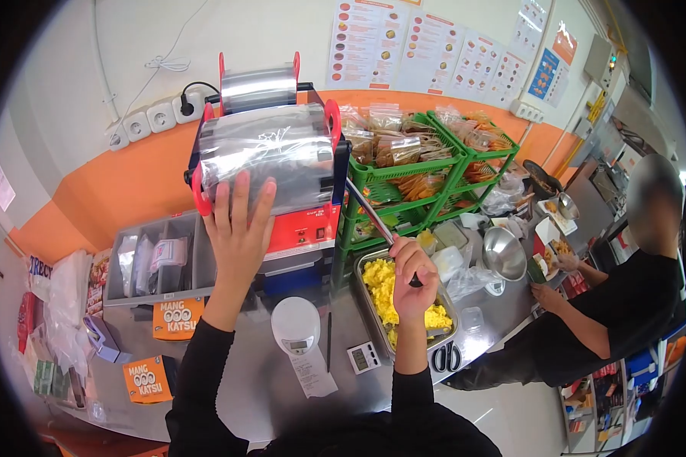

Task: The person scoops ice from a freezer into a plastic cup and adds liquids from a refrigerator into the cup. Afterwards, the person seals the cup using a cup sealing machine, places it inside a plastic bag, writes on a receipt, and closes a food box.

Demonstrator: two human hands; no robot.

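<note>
My left hand (240,225) lies flat, fingers stretched out, against the lower part of a large roll of clear plastic film (270,145). That roll sits between red end pieces on a red-and-black cup sealing machine (305,228). Around the end of the machine's metal lever (367,207), at its right side, the fingers of my right hand (414,278) are wrapped. Below and beside that hand, a metal tray (362,301) holds yellow scrambled egg. The inside of the machine is hidden behind its film and front panel.
Green crates (404,171) of bagged food stand right of the machine. A white scale (296,324), a timer (363,356), scissors (445,356), orange boxes (149,379) and a grey divided bin (194,292) are on the steel counter. A co-worker (610,305) handles food at right.
</note>
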